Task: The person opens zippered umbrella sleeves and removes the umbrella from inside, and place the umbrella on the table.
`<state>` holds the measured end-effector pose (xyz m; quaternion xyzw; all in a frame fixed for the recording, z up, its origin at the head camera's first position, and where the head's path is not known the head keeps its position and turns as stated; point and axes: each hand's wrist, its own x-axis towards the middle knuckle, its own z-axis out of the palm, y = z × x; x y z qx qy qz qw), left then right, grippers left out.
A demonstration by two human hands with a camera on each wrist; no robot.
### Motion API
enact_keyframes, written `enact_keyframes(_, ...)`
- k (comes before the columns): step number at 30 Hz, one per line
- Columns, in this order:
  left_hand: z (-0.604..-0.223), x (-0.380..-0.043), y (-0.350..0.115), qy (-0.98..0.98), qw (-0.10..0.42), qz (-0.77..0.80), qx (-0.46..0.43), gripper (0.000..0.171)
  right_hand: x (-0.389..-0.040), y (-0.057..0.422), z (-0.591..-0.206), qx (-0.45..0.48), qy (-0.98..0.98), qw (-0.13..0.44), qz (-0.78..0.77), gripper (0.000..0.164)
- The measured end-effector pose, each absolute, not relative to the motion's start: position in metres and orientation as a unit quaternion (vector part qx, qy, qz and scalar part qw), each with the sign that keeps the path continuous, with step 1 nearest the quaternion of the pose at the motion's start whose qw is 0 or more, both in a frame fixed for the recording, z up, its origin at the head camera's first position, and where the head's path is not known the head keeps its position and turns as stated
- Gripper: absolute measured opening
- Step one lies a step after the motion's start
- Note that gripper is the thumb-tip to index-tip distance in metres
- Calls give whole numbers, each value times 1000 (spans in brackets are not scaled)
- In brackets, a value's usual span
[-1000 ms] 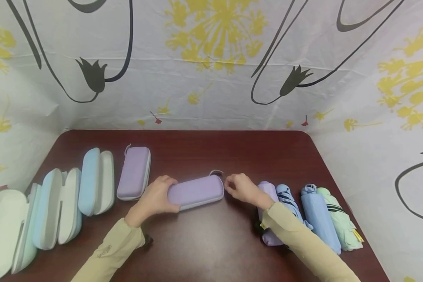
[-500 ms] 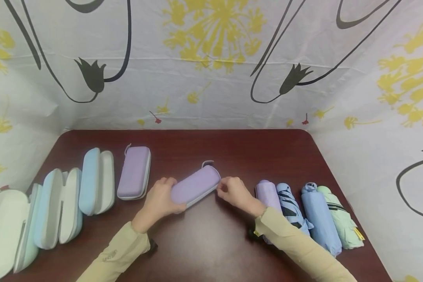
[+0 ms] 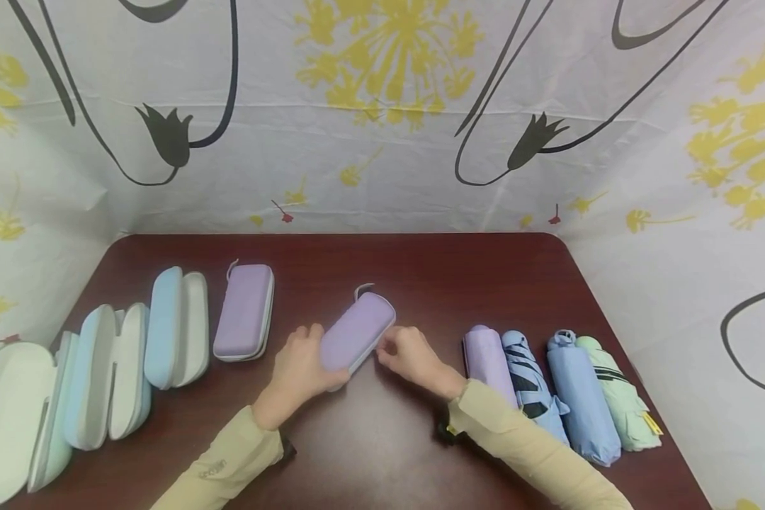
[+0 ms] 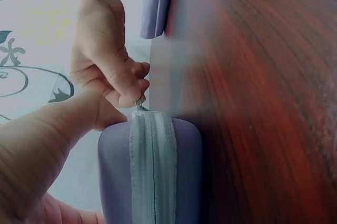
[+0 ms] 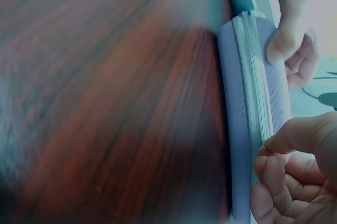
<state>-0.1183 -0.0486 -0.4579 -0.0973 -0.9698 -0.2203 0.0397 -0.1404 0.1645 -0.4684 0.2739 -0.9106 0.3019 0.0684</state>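
Observation:
A purple hard-shell zip case [image 3: 359, 327] lies slantwise on the table, its far end pointing away to the right and a small strap loop at that end. My left hand [image 3: 298, 370] grips its near left end, thumb along the front side. At the long side facing right, my right hand [image 3: 413, 358] pinches the zipper pull [image 4: 139, 105] between thumb and index finger. The pale zipper [image 5: 251, 77] runs along that side, and its teeth look closed in the left wrist view.
Another purple case [image 3: 245, 312] lies to the left, beside open blue cases [image 3: 162, 329] and an open pale green case [image 3: 9, 418]. Folded umbrellas stand in a row at right: purple [image 3: 487, 361], striped blue [image 3: 529, 379], plain blue [image 3: 583, 400] and green [image 3: 618, 393]. A printed cloth [image 3: 382, 177] hangs behind.
The case has turned anticlockwise, its strap end swinging away from me. My right hand has moved left along the case's side, and my left hand has shifted slightly right.

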Motion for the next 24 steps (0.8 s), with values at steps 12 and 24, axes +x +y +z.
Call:
enact_keyframes(12, -456, -112, -30, -979, 40, -191, -63, 71, -139, 162, -471, 276, -909, 70, 305, 9)
enact_keyframes(24, -457, -106, -15, -978, 73, -187, -48, 72, -139, 164, -472, 286, -905, 50, 309, 10)
